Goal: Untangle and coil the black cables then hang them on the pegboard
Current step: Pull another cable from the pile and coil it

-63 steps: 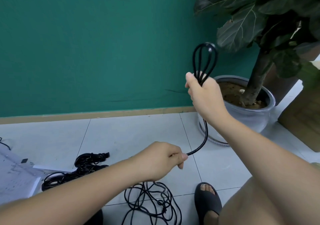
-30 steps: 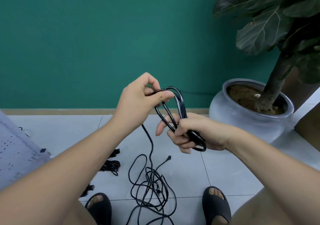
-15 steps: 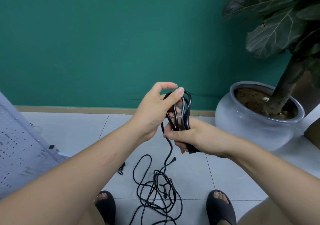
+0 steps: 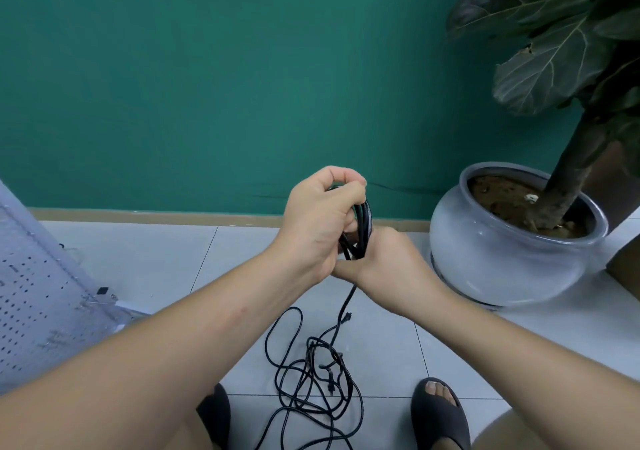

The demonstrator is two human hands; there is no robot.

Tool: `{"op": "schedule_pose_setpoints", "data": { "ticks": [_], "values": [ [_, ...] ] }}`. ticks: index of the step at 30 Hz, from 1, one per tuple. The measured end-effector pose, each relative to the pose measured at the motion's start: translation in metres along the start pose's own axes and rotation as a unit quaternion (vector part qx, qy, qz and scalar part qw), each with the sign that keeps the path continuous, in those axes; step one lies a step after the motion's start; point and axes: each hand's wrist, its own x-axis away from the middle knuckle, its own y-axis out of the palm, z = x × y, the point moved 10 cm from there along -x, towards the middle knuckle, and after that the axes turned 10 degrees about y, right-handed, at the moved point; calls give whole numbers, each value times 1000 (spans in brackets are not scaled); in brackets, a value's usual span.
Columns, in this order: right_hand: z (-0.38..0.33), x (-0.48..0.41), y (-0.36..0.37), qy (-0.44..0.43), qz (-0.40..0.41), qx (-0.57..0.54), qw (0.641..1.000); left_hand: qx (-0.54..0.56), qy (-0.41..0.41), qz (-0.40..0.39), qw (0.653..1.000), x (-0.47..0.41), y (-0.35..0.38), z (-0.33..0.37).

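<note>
Above the tiled floor [image 4: 156,259], we hold a small coil of black cable [image 4: 364,227] between both hands. Our left hand [image 4: 320,222] curls round its top loops and our right hand [image 4: 384,266] clasps its lower end. One strand drops to the loose tangle [image 4: 318,380] between our sandals [image 4: 440,415]. The pegboard [image 4: 34,311] leans at far left, and a potted plant [image 4: 502,252] stands at right.

The coiled cable [image 4: 366,222] is mostly buried between the hands, left of the plant pot [image 4: 485,262]; the left hand [image 4: 320,224] covers the fingers of the right hand [image 4: 384,262]. Farther left of the pot, the pegboard [image 4: 31,293] is cut by the edge.
</note>
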Motion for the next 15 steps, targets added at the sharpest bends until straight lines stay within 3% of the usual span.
{"op": "schedule_pose_setpoints", "data": {
  "ticks": [10,15],
  "values": [
    [-3,2,17,16,-13,-92,996,-30,2,-20,999,-16,-12,3],
    [12,-2,20,62,-33,-103,992,-98,42,-93,990,-21,-8,11]
  ]
}}
